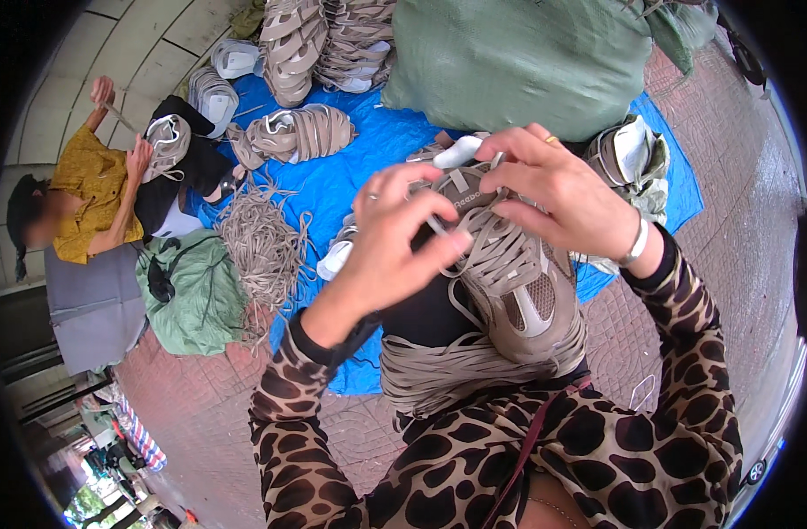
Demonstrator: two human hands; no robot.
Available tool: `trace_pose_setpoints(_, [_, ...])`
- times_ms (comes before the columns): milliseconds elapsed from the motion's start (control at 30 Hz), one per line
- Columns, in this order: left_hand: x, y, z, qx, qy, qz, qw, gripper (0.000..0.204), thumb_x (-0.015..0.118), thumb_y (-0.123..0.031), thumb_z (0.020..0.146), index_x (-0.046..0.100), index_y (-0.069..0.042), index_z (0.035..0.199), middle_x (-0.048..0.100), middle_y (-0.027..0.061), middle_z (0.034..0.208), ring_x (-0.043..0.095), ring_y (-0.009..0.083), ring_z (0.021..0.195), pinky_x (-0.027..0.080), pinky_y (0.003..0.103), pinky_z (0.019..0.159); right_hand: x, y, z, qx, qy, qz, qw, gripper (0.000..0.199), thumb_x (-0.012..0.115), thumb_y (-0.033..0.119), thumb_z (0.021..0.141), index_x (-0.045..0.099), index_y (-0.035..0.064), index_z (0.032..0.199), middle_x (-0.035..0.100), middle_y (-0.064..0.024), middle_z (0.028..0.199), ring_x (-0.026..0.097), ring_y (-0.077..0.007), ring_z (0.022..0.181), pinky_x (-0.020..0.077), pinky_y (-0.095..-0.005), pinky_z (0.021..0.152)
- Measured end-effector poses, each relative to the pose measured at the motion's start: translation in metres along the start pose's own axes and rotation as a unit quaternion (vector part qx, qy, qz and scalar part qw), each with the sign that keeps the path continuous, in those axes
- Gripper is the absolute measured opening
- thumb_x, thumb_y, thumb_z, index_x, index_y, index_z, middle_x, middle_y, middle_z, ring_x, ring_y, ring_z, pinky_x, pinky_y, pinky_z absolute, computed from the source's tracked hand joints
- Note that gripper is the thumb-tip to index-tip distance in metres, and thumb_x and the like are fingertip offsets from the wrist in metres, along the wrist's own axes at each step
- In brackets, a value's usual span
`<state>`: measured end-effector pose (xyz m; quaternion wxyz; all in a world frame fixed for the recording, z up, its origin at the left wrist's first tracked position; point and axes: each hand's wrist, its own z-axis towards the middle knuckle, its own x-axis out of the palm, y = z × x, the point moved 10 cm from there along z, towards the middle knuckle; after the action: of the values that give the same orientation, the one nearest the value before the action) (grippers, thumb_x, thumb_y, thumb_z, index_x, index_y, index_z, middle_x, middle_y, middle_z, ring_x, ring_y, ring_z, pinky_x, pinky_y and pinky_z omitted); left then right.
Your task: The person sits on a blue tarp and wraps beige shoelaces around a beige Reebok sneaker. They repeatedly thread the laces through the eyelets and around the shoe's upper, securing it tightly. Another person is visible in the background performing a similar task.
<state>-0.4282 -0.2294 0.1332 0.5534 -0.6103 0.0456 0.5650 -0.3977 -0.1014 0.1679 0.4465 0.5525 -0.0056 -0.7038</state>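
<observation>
A taupe sneaker (527, 304) rests on my lap, its toe toward me and its tongue (461, 189) standing up at the far end. Flat beige laces (502, 256) criss-cross its front. My left hand (390, 242) is at the left of the collar, thumb and fingers pinched on a lace end. On the other side of the tongue, my right hand (545, 189) pinches another stretch of lace between thumb and fingers. A thick bundle of loose laces (448, 375) lies across my lap beneath the shoe.
A blue tarp (333, 172) carries stacked shoe uppers (293, 53), a tangled lace heap (258, 234) and a big green sack (518, 62). A green bag (192, 295) stands at left. Beside it a seated person in a yellow shirt (95, 185) handles another shoe (167, 145).
</observation>
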Motion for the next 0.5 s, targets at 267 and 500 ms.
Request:
trace_pose_setpoints(267, [0.022,0.017,-0.024,-0.102,-0.007,-0.091,0.991,0.022,0.079,-0.018,0.077,0.067,-0.011,0.094,0.053,0.0117,0.134,0.048,0.0321,0.122,0.032,0.043,0.106,0.022,-0.011,-0.007,0.007,0.152,0.155,0.976,0.008,0.068,0.003,0.079,0.061,0.005,0.084,0.056,-0.0094,0.115,0.05,-0.0281,0.111,0.0327,-0.0385,0.102])
trace_pose_setpoints(500, [0.025,-0.002,-0.024,-0.063,-0.023,-0.022,0.997,0.023,0.079,-0.015,0.076,0.065,-0.012,0.094,0.05,0.0136,0.137,0.043,0.0346,0.127,0.031,0.045,0.107,0.03,-0.023,-0.025,0.07,0.141,0.316,0.935,0.006,0.066,0.008,0.083,0.061,0.0054,0.082,0.056,-0.0089,0.122,0.046,-0.0243,0.119,0.0317,-0.0394,0.103])
